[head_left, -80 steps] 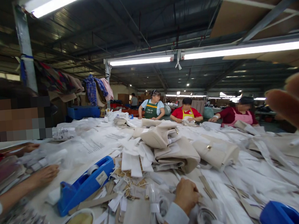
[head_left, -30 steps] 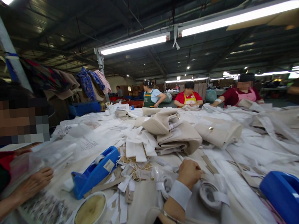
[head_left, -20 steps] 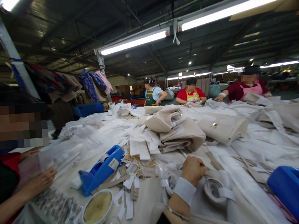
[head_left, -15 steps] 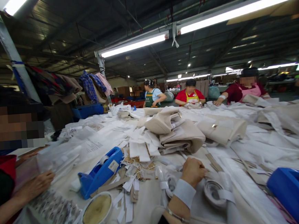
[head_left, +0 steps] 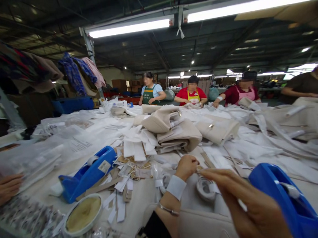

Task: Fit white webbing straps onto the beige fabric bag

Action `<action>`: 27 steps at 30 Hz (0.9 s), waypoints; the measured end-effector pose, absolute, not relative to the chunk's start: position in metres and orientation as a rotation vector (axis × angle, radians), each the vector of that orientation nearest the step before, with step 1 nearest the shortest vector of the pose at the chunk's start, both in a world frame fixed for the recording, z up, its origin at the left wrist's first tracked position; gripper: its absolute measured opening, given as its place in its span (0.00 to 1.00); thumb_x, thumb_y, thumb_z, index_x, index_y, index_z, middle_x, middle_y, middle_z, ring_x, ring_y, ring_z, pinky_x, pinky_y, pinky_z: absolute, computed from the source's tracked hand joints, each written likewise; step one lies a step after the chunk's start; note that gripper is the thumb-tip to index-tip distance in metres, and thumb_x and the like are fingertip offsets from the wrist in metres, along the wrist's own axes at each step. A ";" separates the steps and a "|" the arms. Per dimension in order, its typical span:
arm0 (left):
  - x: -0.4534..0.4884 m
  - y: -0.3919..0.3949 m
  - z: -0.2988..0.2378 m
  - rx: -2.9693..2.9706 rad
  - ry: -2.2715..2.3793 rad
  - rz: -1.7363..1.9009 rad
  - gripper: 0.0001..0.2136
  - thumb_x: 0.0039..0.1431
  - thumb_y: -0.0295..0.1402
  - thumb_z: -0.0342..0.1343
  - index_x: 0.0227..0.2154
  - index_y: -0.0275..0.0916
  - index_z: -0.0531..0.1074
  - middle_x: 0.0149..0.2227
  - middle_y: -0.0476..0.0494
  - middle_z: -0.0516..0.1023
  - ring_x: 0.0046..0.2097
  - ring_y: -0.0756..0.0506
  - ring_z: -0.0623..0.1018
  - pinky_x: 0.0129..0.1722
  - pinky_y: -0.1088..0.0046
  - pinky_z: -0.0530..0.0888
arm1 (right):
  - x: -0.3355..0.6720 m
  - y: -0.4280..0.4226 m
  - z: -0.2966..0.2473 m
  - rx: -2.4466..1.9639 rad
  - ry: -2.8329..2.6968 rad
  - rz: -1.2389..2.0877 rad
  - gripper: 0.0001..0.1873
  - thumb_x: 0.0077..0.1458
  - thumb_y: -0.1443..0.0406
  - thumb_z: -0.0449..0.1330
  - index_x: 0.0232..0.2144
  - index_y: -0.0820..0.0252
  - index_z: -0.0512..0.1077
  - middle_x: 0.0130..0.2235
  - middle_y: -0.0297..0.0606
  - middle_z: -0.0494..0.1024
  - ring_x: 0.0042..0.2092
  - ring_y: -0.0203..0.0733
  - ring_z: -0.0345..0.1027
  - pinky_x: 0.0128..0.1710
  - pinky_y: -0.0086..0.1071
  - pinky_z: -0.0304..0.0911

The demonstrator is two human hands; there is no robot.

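My left hand (head_left: pixel 187 167) curls, my right hand (head_left: pixel 256 198) extends; I can't tell their grip. Bumping could unsettle the pale coil (head_left: pixel 201 192).

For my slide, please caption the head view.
Left hand and right hand close together near a beige bag, blue tape dispenser alongside.

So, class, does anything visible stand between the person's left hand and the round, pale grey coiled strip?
Nothing visible stands between the left hand and the round, pale grey coiled strip; the right hand is on the strip's other side.
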State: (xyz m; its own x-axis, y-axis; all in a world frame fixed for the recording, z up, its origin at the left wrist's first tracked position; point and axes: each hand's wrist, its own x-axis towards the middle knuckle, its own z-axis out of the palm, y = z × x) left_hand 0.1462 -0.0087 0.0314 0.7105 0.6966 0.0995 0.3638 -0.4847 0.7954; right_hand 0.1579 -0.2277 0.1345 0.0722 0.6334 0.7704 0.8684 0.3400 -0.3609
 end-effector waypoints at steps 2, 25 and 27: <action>0.147 -0.006 0.031 2.002 0.788 0.613 0.13 0.54 0.26 0.51 0.35 0.32 0.81 0.37 0.39 0.83 0.43 0.43 0.79 0.48 0.69 0.73 | 0.149 -0.220 0.099 -1.378 -1.781 -0.276 0.20 0.59 0.75 0.48 0.47 0.58 0.74 0.45 0.41 0.80 0.48 0.40 0.75 0.47 0.28 0.72; 0.099 -0.057 0.050 2.584 0.960 0.318 0.16 0.55 0.17 0.44 0.37 0.30 0.77 0.41 0.28 0.80 0.47 0.36 0.79 0.49 0.57 0.73 | 0.121 -0.202 -0.030 -1.504 -1.779 -0.702 0.26 0.49 0.77 0.48 0.48 0.64 0.74 0.46 0.45 0.80 0.48 0.49 0.75 0.48 0.43 0.73; 0.097 -0.057 0.042 2.669 0.944 0.281 0.17 0.57 0.17 0.42 0.40 0.32 0.75 0.43 0.31 0.79 0.49 0.38 0.78 0.50 0.60 0.73 | 0.121 -0.202 -0.032 -1.517 -1.804 -0.692 0.27 0.49 0.77 0.48 0.49 0.64 0.74 0.48 0.46 0.80 0.49 0.49 0.74 0.49 0.43 0.73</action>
State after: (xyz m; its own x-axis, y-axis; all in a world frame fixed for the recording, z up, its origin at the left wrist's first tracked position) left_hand 0.0969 -0.0568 0.0423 0.7657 0.6377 0.0842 0.5798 -0.7409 0.3388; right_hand 0.1211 -0.2023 -0.0319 -0.0972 0.6266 0.7733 0.9829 0.1824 -0.0242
